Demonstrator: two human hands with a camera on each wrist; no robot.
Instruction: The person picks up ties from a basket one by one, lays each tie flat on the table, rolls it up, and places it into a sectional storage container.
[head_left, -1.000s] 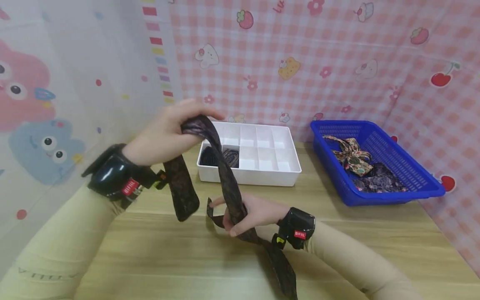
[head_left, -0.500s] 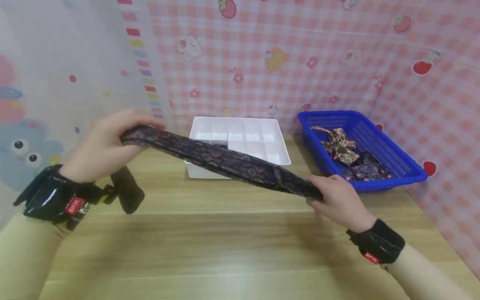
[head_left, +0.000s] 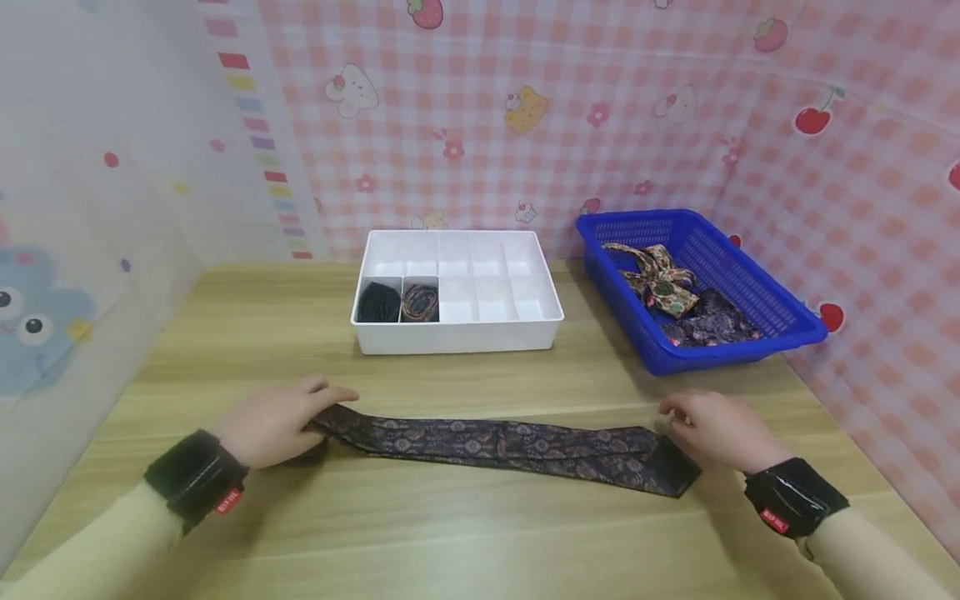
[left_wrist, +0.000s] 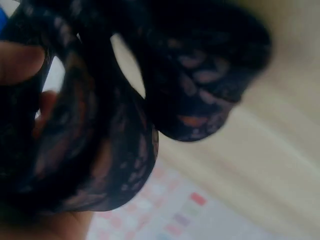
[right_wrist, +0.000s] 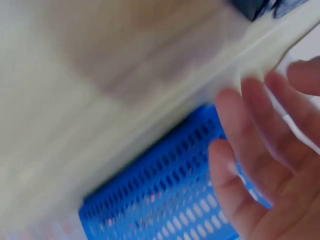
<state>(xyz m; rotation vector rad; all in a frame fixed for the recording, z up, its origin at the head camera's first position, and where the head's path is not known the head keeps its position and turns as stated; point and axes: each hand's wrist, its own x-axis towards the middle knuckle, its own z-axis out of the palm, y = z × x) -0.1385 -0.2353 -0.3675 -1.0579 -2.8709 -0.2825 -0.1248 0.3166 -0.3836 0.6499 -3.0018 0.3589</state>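
Observation:
A dark patterned necktie [head_left: 480, 440] lies stretched across the wooden table in the head view, its wide pointed end to the right. My left hand [head_left: 281, 421] grips its left part between thumb and fingers; the left wrist view shows loops of the tie [left_wrist: 120, 155] bunched in that hand. Just beyond the wide end, my right hand [head_left: 720, 429] hovers with loosely bent fingers. In the right wrist view nothing lies between the right hand's fingers [right_wrist: 255, 135].
Behind the tie stands a white divided box [head_left: 457, 337], with a black roll [head_left: 379, 302] and a brown patterned roll [head_left: 420, 302] in two front compartments. At the right, a blue basket [head_left: 742, 354] holds a floral bow-shaped cloth [head_left: 663, 283] and a dark patterned cloth [head_left: 712, 321].
Both hands have come down, and the tie has gone from hanging, then being held taut in the air, to lying on the table. The right hand has let go of the wide end.

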